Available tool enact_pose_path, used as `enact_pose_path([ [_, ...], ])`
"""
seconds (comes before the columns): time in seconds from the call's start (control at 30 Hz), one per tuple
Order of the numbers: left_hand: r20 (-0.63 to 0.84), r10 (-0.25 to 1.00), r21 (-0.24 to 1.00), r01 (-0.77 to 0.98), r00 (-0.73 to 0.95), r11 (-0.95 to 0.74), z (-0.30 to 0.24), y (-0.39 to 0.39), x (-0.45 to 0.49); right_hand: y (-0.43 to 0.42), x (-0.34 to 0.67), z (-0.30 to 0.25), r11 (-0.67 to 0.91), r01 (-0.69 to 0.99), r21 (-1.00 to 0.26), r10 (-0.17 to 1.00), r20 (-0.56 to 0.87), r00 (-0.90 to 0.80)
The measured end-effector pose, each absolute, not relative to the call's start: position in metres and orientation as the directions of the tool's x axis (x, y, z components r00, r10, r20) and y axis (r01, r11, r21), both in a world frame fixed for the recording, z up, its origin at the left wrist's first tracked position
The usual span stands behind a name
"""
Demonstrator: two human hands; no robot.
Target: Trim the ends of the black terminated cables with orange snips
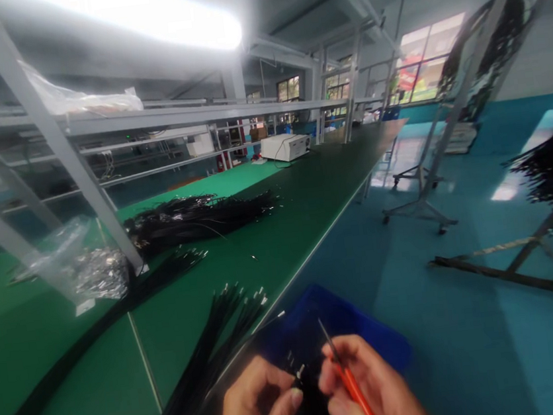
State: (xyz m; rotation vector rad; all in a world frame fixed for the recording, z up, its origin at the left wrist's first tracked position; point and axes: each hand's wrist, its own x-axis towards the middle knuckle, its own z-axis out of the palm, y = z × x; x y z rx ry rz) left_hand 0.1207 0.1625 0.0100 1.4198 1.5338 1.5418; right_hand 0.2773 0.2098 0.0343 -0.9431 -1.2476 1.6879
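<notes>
My left hand (pixel 261 402) pinches the end of a black cable (pixel 298 383), with a small pale metal tip showing at the fingertips. In my right hand (pixel 371 383) is an orange-handled tool (pixel 353 388) with a thin dark shaft pointing up and away; it looks like a small screwdriver, but the blur hides its tip. The two hands are close together, slightly apart, over a blue bin (pixel 354 322). A bundle of black cables (pixel 207 348) with silvery ends lies left of my left hand along the bench edge.
The green bench (pixel 301 211) stretches forward. On it lie a larger pile of black cables (pixel 193 220), a clear bag of metal parts (pixel 99 271) and a white box-shaped device (pixel 285 146). A slanted shelf post (pixel 59 139) stands left. Wheeled racks (pixel 420 198) stand right on the floor.
</notes>
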Motion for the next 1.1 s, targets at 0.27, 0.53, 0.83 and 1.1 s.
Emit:
enact_pose_path([
  [0.27,0.242,0.945,0.919,0.364,-0.221,-0.150,0.016,0.157,0.117,0.207,0.245,0.039,-0.063,-0.123,-0.990,0.981,-0.039,-0.192],
  [0.53,0.131,0.942,0.983,0.162,-0.308,-0.084,0.013,0.158,0.122,0.201,0.243,0.034,-0.087,-0.304,-0.949,0.982,-0.031,-0.184],
  [0.83,-0.018,0.987,0.959,-0.282,-0.159,-0.028,0.013,0.159,0.118,0.203,0.241,0.037,-0.241,-0.393,-0.887,0.944,-0.119,-0.309],
  [1.1,-0.077,0.986,0.958,-0.285,-0.147,0.032,0.016,0.158,0.116,0.198,0.240,0.041,-0.226,-0.348,-0.910,0.954,-0.135,-0.267],
])
